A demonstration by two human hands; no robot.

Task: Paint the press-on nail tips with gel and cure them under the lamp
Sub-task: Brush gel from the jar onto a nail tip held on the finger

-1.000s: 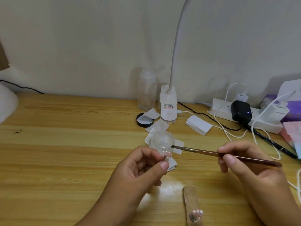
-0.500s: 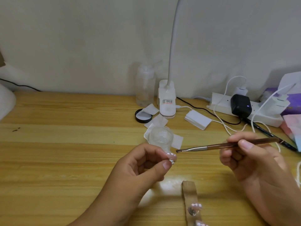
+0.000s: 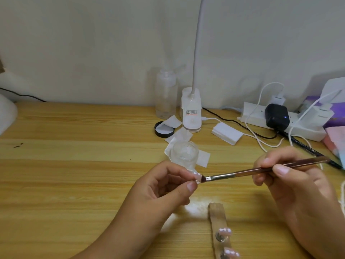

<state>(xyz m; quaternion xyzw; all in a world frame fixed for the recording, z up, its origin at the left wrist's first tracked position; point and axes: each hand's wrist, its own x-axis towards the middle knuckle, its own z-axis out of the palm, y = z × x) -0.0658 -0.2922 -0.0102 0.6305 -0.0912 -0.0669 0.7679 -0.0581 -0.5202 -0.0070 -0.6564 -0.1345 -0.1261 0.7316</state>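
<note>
My left hand (image 3: pixel 164 189) pinches a small pale pink nail tip (image 3: pixel 253 177) between thumb and fingers above the wooden table. A brown-handled gel brush (image 3: pixel 242 172) is pinched in my right hand (image 3: pixel 291 182), its dark bristles touching the nail tip. A clear holder strip (image 3: pixel 218 219) lies near the front edge with two pink nail tips (image 3: pixel 225 231) mounted on it. A small clear glass jar (image 3: pixel 184 153) stands just behind my left hand on white pads. The white gooseneck lamp (image 3: pixel 192 111) stands at the back by the wall.
A clear bottle (image 3: pixel 165 94) and a black lid (image 3: pixel 164 128) sit left of the lamp base. A white pad stack (image 3: pixel 226 133), a power strip (image 3: pixel 306 124) with chargers and cables, and a pen (image 3: pixel 306 146) crowd the right. Bare wood (image 3: pixel 74 174) lies to the left.
The brush tip moved left and down until its bristles met the nail tip. My right hand shifted its hold along the handle. My left hand stayed put.
</note>
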